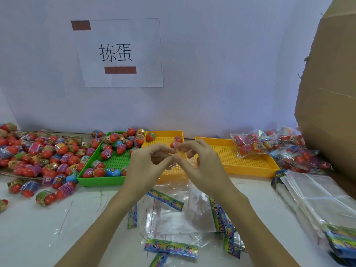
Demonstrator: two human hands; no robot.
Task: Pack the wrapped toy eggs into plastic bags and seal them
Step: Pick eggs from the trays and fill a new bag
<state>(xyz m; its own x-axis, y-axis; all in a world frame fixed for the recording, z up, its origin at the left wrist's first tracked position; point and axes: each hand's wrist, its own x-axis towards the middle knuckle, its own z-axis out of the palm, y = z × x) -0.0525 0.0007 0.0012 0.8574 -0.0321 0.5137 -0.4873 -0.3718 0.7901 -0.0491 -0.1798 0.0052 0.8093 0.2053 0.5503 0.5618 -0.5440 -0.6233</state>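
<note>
Far left: loose pile of wrapped toy eggs (38,155) spread over the white tabletop (57,218), mostly red bottoms with coloured wrap, part of the pile lying on brown paper (11,171). A few strays sit nearer the front edge.

Next right: green tray (92,179), perforated floor, holding more eggs, heaped at its back corner. It touches the middle yellow tray (165,134), which has two eggs at the back; its front is hidden behind the hands.

Centre: left hand (148,162) and right hand (200,162) raised together over the middle tray, thumbs and forefingers of both pinching the top edge of a clear plastic bag (177,170) that hangs below them. Bag looks empty; hard to be sure through the film.

Below the hands: loose clear bags with colourful header strips (171,247) scattered on the tabletop, overlapping.

Right of centre: second yellow tray (250,168), floor bare except one filled bag overlapping its back right corner. Just beside it, a heap of filled egg bags (285,147).

Front right: stack of flat unused bags (317,199), headers toward the camera.

Far right: large cardboard box (331,93) rising out of frame.

Back: plain pale wall (221,64) with a white paper sign (119,53), printed "拣蛋", two red-brown bars on it.
</note>
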